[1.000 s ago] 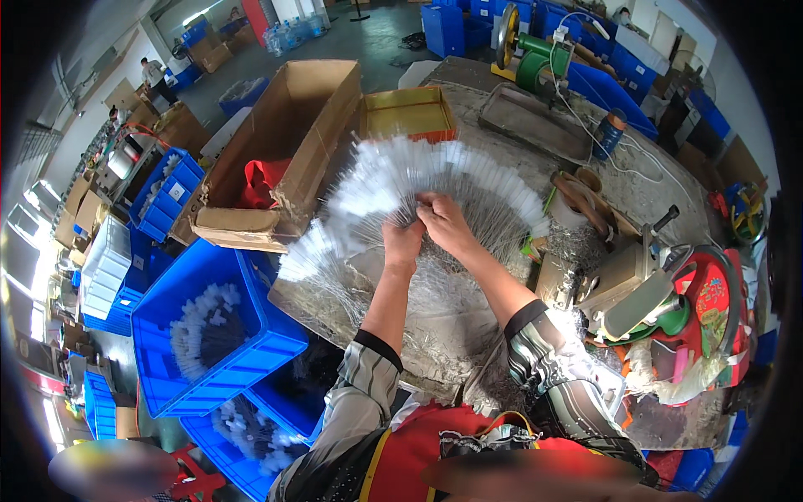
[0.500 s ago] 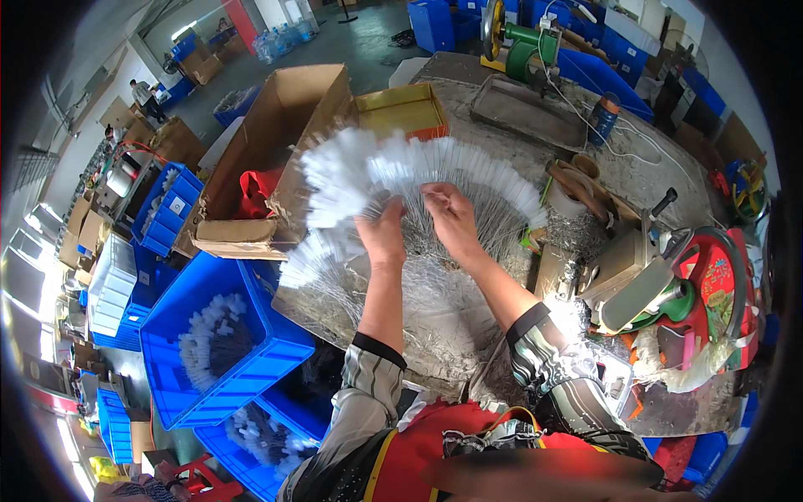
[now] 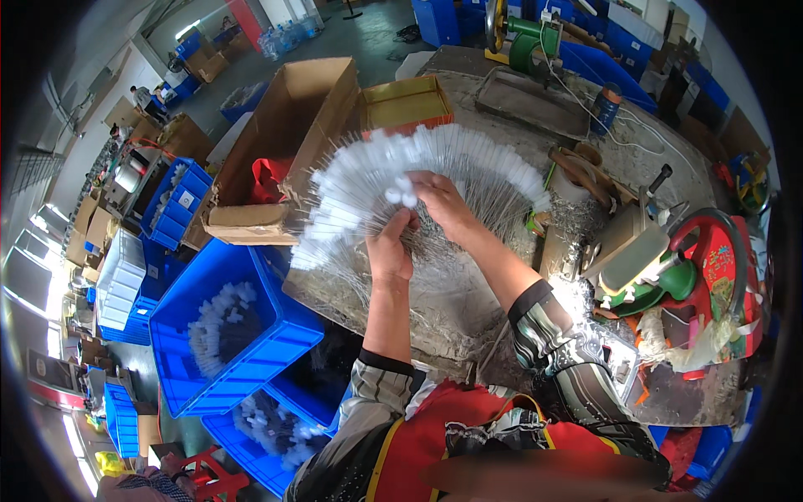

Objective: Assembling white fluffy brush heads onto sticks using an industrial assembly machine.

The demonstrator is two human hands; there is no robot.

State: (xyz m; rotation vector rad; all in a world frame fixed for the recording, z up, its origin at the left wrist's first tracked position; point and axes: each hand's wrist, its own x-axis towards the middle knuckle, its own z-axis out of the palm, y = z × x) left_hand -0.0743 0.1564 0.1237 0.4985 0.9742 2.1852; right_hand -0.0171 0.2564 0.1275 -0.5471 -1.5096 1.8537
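Cluttered grey workbench [image 3: 468, 309] carries a fanned sheaf of white-tipped thin wire rods [image 3: 376, 188]; left hand [image 3: 390, 251] and right hand [image 3: 441, 201] both clutch its centre (rods could slip if either loosens).

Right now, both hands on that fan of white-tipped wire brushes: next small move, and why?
Probably draw the fan together into a tight bundle. The left hand pinches the wire stems near their crossing, while the right hand lies on top of the white-tipped wire brushes, which are splayed wide over the workbench. Closing them first should keep loose stems from slipping out of the grip.
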